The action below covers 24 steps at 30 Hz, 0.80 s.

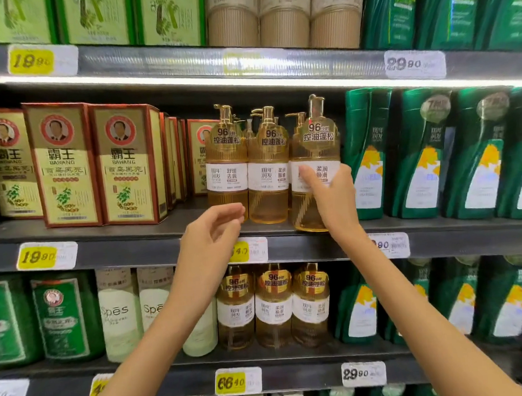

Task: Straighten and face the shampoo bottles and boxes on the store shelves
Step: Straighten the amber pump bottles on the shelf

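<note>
My right grip (334,199) is wrapped round the right bottle (319,138), an amber pump bottle on the middle shelf (132,234). The thumb lies across its white label and the palm covers its lower right side. This bottle stands upright at the very front lip of the shelf, label facing me, a little further forward than its two neighbours.

The middle bottle (268,166) stands just beside it on the left, and the left bottle (225,163) is next in the row. Both are upright and face out. More pump heads show behind them.

My left grip (215,229) holds nothing. Its fingers are loosely curled and the palm is turned to the right. The fingertips are by the base of the left bottle, but I cannot tell whether they touch it.

Left of the amber row stand red and gold boxes (63,168). Three face forward at the shelf front, and others behind show only their narrow sides. To the right, green bottles (420,155) fill the rest of the shelf. A yellow price tag (46,256) is fixed on the shelf edge below the boxes. On the shelf beneath, three more amber bottles (273,305) face out.
</note>
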{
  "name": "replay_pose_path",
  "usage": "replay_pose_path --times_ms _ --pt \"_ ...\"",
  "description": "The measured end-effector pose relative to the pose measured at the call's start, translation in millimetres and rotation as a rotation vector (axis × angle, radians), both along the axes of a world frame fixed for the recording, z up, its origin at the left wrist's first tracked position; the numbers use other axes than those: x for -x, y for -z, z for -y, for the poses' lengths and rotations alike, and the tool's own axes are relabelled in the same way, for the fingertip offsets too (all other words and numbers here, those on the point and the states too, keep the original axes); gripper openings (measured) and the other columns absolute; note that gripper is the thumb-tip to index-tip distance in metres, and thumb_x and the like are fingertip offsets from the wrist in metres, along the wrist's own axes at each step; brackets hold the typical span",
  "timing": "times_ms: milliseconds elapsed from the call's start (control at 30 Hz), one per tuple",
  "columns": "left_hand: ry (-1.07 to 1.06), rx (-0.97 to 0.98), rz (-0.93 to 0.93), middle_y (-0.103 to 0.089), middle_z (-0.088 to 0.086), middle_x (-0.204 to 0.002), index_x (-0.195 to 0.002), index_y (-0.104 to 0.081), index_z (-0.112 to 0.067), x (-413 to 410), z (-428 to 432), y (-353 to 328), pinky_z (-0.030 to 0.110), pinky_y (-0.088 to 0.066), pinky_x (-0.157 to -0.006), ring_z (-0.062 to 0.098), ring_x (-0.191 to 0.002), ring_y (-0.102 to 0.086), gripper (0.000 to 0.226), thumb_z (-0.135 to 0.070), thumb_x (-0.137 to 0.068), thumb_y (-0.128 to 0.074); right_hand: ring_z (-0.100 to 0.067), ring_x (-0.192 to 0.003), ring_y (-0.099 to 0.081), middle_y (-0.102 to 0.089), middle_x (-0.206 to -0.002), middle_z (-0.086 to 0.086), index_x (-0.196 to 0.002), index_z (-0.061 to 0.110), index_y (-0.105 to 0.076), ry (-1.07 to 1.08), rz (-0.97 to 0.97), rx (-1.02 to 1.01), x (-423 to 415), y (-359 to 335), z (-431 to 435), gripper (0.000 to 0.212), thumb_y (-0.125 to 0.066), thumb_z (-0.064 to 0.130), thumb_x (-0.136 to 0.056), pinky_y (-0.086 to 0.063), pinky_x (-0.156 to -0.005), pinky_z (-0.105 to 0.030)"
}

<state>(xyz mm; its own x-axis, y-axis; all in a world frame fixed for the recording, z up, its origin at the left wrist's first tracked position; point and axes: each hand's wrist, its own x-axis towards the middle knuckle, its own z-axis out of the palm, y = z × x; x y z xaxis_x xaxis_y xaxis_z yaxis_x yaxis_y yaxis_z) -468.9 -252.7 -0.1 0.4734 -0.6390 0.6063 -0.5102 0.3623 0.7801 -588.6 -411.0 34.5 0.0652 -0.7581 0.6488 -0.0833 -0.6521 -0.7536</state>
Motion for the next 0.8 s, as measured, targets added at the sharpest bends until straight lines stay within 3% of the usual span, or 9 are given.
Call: replay_pose_path --times_ms 100,200,267,300,400,500,633,733,800 --pt "0.052 -0.041 0.042 -0.065 -0.013 -0.109 -0.118 -0.061 -0.019 13.6 -5.3 12.4 0.003 -0.044 -0.083 -0.008 -0.101 -0.059 0.029 -0.018 -0.09 -0.055 -0.005 -0.093 -0.058 -0.057 -0.109 0.0 -0.103 0.023 -0.049 -0.015 0.142 -0.023 20.4 4.4 -32.7 0.033 -0.067 0.041 -0.083 -0.044 -0.063 -0.005" --pt "0.22 -0.107 -0.017 -0.063 -0.016 -0.112 -0.121 -0.058 -0.021 36.6 -12.2 34.2 0.0 -0.041 -0.081 -0.015 -0.099 -0.056 0.048 -0.042 -0.079 -0.058 0.006 -0.077 -0.062 -0.061 -0.097 0.01 -0.1 0.028 -0.048 -0.1 0.23 -0.124 45.1 17.2 -63.8 0.037 -0.07 0.048 -0.077 -0.045 -0.054 -0.006" --pt "0.344 -0.167 -0.078 -0.062 -0.019 -0.112 -0.12 -0.053 -0.028 53.6 -18.3 49.5 -0.002 -0.041 -0.077 -0.018 -0.097 -0.055 0.066 -0.06 -0.062 -0.055 -0.001 -0.083 -0.066 -0.067 -0.1 0.003 -0.112 0.02 -0.055 -0.185 0.149 -0.219 57.5 31.8 -80.9 0.054 -0.068 0.054 -0.071 -0.052 -0.065 -0.018" --pt "0.404 -0.201 -0.108 -0.063 -0.025 -0.106 -0.115 -0.051 -0.034 61.5 -21.3 57.1 -0.002 -0.04 -0.074 -0.021 -0.095 -0.055 0.066 -0.063 -0.057 -0.054 -0.008 -0.087 -0.068 -0.07 -0.101 0.0 -0.113 0.018 -0.058 -0.242 0.115 -0.269 61.4 40.1 -87.6 0.056 -0.066 0.054 -0.071 -0.055 -0.071 -0.025" --pt "0.485 -0.277 -0.229 -0.063 -0.039 -0.085 -0.099 -0.049 -0.038 78.7 -26.9 83.1 -0.003 -0.04 -0.069 -0.024 -0.087 -0.055 0.055 -0.064 -0.052 -0.054 -0.02 -0.089 -0.07 -0.072 -0.1 -0.008 -0.111 0.013 -0.064 -0.414 0.104 -0.39 65.8 67.8 -104.7 0.037 -0.059 0.038 -0.085 -0.056 -0.076 -0.034" --pt "0.334 -0.303 -0.304 -0.07 -0.021 -0.089 -0.096 -0.054 -0.034 89.4 -27.8 110.9 0.004 -0.046 -0.068 -0.013 -0.083 -0.062 0.055 -0.068 -0.054 -0.065 -0.021 -0.1 -0.066 -0.067 -0.112 -0.009 -0.119 0.012 -0.057 -0.422 0.019 -0.45 64.8 94.5 -118.5 0.039 -0.058 0.036 -0.088 -0.055 -0.087 -0.037" --pt "0.211 -0.294 -0.33 -0.07 -0.021 -0.086 -0.099 -0.057 -0.029 101.4 -43.5 145.6 0.009 -0.047 -0.062 -0.004 -0.077 -0.065 0.046 -0.048 -0.06 -0.072 -0.003 -0.105 -0.06 -0.059 -0.114 0.01 -0.127 0.021 -0.045 -0.414 -0.059 -0.513 67.1 132.2 -135.8 0.05 -0.058 0.042 -0.084 -0.051 -0.09 -0.024" --pt "0.227 -0.291 -0.367 -0.071 -0.018 -0.091 -0.106 -0.058 -0.028 100.5 -57.0 164.1 0.007 -0.047 -0.062 -0.002 -0.082 -0.066 0.046 -0.041 -0.064 -0.071 0.0 -0.105 -0.06 -0.061 -0.119 0.01 -0.131 0.025 -0.043 -0.536 -0.103 -0.64 71.5 154.7 -137.6 0.051 -0.06 0.042 -0.086 -0.051 -0.081 -0.012" --pt "0.249 -0.306 -0.371 -0.071 -0.02 -0.092 -0.105 -0.059 -0.031 96.2 -65.2 170.1 0.007 -0.046 -0.064 -0.002 -0.084 -0.066 0.045 -0.045 -0.064 -0.07 -0.007 -0.106 -0.063 -0.064 -0.12 0.006 -0.13 0.025 -0.046 -0.631 -0.108 -0.715 75.9 164.6 -134.4 0.054 -0.063 0.046 -0.083 -0.052 -0.086 -0.019"
